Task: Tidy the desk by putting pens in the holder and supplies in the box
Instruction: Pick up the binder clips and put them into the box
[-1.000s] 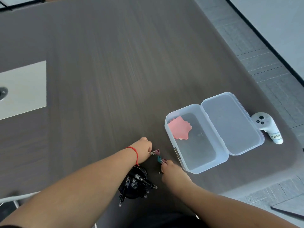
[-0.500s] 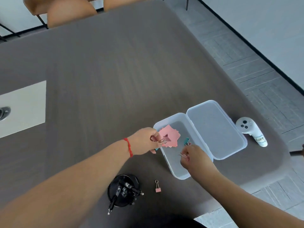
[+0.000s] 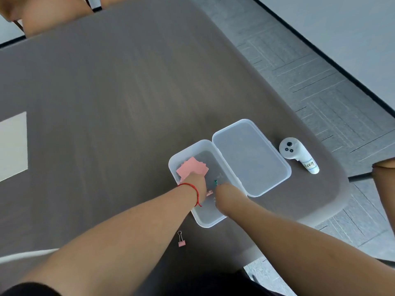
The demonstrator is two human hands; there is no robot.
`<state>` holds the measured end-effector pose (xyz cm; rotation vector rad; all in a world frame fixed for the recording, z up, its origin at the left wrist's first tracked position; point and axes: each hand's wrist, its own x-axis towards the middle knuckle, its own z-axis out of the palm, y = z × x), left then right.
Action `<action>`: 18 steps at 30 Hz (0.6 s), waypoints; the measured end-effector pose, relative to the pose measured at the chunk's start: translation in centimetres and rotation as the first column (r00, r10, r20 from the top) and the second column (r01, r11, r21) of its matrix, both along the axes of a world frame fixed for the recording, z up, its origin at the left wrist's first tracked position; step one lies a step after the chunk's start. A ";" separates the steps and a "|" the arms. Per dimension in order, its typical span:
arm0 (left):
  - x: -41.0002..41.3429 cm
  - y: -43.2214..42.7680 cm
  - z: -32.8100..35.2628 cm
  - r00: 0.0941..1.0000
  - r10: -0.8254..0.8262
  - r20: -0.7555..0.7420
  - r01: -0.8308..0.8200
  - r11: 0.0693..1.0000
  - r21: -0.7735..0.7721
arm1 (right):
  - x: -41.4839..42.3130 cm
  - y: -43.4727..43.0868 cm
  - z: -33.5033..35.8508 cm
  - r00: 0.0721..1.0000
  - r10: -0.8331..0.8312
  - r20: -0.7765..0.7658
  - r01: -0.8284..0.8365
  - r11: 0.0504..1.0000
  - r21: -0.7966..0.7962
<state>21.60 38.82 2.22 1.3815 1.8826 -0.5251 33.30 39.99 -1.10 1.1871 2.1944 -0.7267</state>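
A clear plastic box (image 3: 173, 167) stands open on the dark desk, its lid (image 3: 250, 157) folded flat to the right. Pink sticky notes (image 3: 190, 168) lie in its far end. My left hand (image 3: 197, 183), with a red string at the wrist, reaches down into the box with its fingers curled on a pink binder clip (image 3: 209, 193). My right hand (image 3: 226, 192) is in the box beside it, with a green binder clip (image 3: 215, 182) at its fingertips. Another pink binder clip (image 3: 181, 241) lies on the desk in front of the box. The pen holder is out of view.
A white handheld controller (image 3: 299, 154) lies right of the lid near the desk's rounded right edge (image 3: 339, 189). A pale inset panel (image 3: 12, 146) sits at the left. Tan chair backs (image 3: 47, 16) stand beyond the far edge.
Both hands carried clips from the desk beside the pen holder and have now sunk into the box. The view shifted, so the holder dropped out of sight.
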 end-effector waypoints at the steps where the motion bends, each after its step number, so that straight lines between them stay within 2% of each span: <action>1: 0.0 0.1 -0.1 1.000 -0.020 -0.001 0.020 1.000 0.001 | 0.1 0.1 -0.2 1.000 -0.010 -0.018 0.010 1.000 -0.013; 4: -0.1 0.1 -0.2 0.998 0.027 0.054 -0.026 1.000 -0.015 | 0.3 0.3 -0.1 0.999 -0.002 -0.038 0.000 0.999 -0.049; 7: -0.6 0.8 1.0 0.966 0.185 0.180 -0.183 0.983 -0.027 | 0.3 0.2 0.9 0.998 0.034 -0.046 -0.036 0.999 -0.026; 9: -1.2 0.9 2.9 0.890 0.329 0.315 -0.344 0.939 -0.009 | -0.1 -0.6 3.0 0.995 0.022 -0.095 -0.019 0.999 0.034; 11: -2.3 0.6 4.7 0.777 0.445 0.446 -0.497 0.868 -0.001 | -0.8 -2.1 5.6 0.983 0.057 -0.172 -0.039 0.994 0.105; 12: -3.0 0.3 5.2 0.736 0.489 0.469 -0.553 0.833 -0.001 | -1.2 -3.2 6.7 0.971 0.082 -0.223 -0.066 0.995 0.079; 15: -5.3 -1.1 6.2 0.636 0.624 0.454 -0.713 0.701 0.035 | -2.6 -7.0 8.3 0.928 0.138 -0.346 -0.206 0.964 -0.166; 18: -7.4 -2.8 7.0 0.495 0.711 0.500 -0.837 0.545 0.054 | -4.4 -9.9 5.9 0.926 0.247 -0.284 -0.327 0.901 -0.285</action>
